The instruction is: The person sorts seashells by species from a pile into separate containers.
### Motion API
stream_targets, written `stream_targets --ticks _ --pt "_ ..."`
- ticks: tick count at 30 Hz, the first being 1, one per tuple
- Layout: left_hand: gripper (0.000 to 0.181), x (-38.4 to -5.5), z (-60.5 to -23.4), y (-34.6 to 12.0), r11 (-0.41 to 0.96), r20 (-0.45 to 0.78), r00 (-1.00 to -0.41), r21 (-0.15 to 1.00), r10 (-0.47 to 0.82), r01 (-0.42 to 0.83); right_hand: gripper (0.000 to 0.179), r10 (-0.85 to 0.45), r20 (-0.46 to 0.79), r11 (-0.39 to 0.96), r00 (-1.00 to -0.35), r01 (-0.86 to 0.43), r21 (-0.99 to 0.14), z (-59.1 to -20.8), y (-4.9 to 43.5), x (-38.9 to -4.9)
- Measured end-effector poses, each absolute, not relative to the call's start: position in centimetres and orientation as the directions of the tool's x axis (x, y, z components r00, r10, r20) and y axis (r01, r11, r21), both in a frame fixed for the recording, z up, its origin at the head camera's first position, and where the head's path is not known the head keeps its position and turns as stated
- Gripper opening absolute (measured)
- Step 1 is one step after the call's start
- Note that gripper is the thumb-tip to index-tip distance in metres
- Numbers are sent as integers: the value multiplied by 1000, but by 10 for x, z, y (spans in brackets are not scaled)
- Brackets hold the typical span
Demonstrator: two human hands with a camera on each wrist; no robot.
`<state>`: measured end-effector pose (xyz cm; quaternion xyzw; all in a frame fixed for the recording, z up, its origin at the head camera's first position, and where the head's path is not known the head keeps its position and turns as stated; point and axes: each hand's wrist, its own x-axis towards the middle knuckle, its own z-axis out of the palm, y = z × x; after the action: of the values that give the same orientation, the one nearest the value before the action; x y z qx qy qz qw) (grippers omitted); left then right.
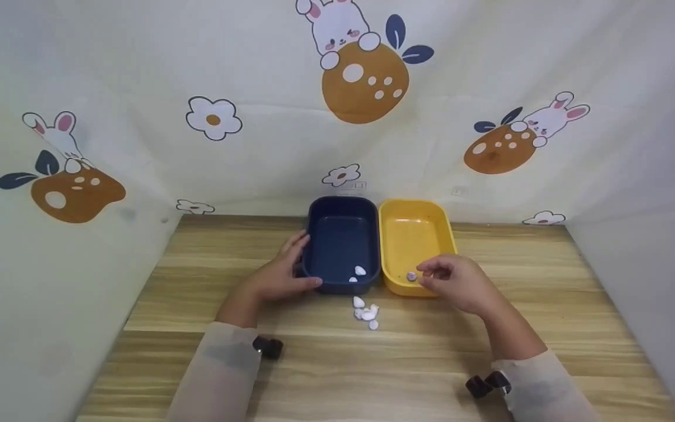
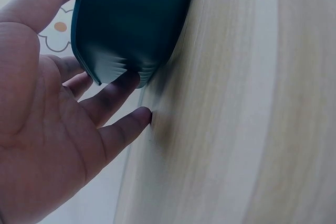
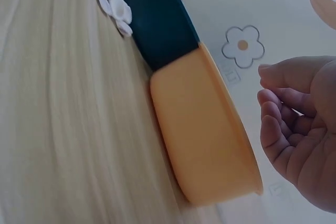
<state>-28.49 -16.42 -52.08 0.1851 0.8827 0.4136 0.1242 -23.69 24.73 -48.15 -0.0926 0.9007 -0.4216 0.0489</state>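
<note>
My left hand (image 1: 282, 274) rests against the left side of a navy bin (image 1: 343, 289), thumb at its front corner. The left wrist view shows its fingers extended and spread along the bin's outer wall. Above the near right corner of a yellow bin (image 1: 393, 286) is my right hand (image 1: 457, 284), fingers loosely bent, with a gap between thumb and forefinger and nothing visible there. A small greyish round piece (image 1: 412, 276) appears just left of those fingertips, within the yellow bin's outline. Small white pebble- or shell-like pieces (image 1: 360, 271) lie in the navy bin's near end.
Several more white pieces (image 1: 367, 315) sit clustered on the wooden table (image 1: 337, 369) before the navy bin. Both bins stand side by side near a cloth backdrop (image 1: 255, 170) printed with rabbits and flowers. Dark wrist devices (image 1: 270, 347) are at both sleeves.
</note>
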Motion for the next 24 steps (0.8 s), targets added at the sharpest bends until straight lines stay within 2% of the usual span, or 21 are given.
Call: stream_targets --ticks 14,24 --pt "113 -285 -521 -164 574 -22 -896 775 444 266 19 -415 38 555 -909 -286 -781 -498 200 -214" --pt "113 -286 -522 -164 580 -22 -893 768 449 272 20 -483 -72 558 -873 -244 -793 -517 187 -213"
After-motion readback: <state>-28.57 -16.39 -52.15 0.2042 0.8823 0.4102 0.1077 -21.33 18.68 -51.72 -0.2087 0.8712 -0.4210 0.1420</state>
